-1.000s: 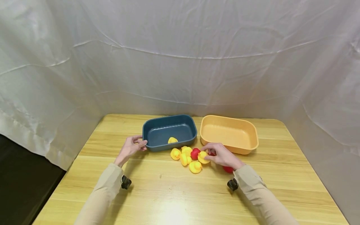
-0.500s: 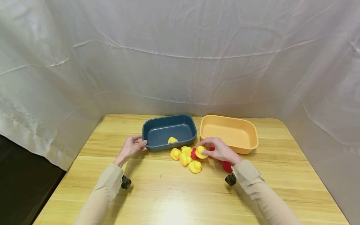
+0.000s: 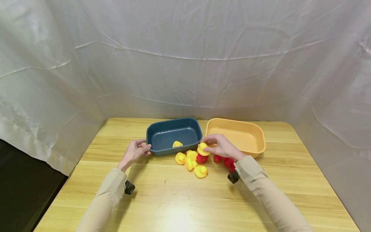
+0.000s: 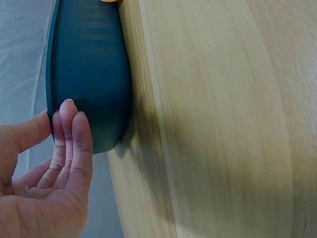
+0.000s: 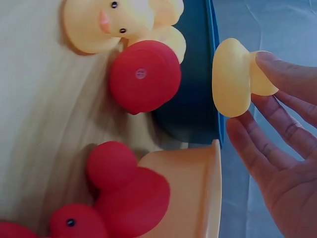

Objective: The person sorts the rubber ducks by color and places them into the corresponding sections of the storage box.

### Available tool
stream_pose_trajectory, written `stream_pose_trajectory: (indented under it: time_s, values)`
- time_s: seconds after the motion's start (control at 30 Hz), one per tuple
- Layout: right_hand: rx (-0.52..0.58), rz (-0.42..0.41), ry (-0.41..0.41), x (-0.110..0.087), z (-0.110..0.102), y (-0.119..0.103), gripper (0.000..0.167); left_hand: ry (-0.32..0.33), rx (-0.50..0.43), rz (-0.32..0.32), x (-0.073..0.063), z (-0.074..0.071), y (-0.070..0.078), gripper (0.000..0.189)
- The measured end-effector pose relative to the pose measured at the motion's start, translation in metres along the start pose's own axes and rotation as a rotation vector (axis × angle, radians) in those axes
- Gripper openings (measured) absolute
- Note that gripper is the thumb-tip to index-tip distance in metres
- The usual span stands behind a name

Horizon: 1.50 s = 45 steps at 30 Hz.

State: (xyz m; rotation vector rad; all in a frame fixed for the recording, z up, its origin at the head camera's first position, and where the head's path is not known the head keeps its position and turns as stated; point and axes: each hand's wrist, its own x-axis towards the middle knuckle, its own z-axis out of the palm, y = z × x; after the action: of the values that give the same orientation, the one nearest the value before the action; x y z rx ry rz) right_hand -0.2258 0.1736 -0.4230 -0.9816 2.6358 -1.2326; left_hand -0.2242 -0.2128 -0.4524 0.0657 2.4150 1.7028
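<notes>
My left hand [image 3: 134,153] pinches the left front corner of a dark blue tub [image 4: 89,54], thumb at the rim and fingers along the outer wall. One yellow rubber duck [image 3: 177,144] lies inside that tub. Between thumb and fingers of my right hand [image 3: 221,146] is another yellow rubber duck [image 5: 230,79], held up near the blue tub's right front corner. Below it on the table lies a red rubber duck [image 5: 145,77], beside several yellow ducks [image 3: 191,159]. More red ducks [image 5: 133,198] lie under my right wrist, partly hidden in the head view.
An orange tub [image 3: 243,137] stands right of the blue one, a narrow gap between them. A lone yellow duck [image 3: 201,171] sits nearest the front of the group. The wooden table [image 3: 162,203] ends at a grey-white curtain [image 3: 185,80] behind and at the sides.
My right hand has lifted the yellow duck from the group and carried it up and slightly left, uncovering the red duck beneath. My left hand has stayed on the blue tub.
</notes>
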Motion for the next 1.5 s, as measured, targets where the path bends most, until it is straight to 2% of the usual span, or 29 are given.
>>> stream_pose_trajectory:
  time_s: [0.33,0.67,0.9,1.17,1.5]
  values:
    - [0.042,0.039,-0.034,0.024,0.002,-0.007,0.029,-0.008,-0.013,0.007,0.000,-0.001,0.001,0.057]
    - [-0.033,0.081,-0.022,0.049,0.011,-0.014,0.030,0.003,-0.013,-0.001,-0.001,-0.001,0.001,0.059]
    - [0.028,0.101,-0.029,0.069,0.022,-0.016,0.033,0.003,0.004,-0.003,0.001,-0.001,0.000,0.056]
    - [-0.069,0.069,-0.031,0.089,0.031,-0.017,0.033,0.005,0.014,-0.001,0.000,-0.001,0.000,0.054]
    - [-0.059,0.110,-0.030,0.112,0.046,-0.027,0.028,-0.005,-0.015,0.009,-0.001,-0.001,0.002,0.057]
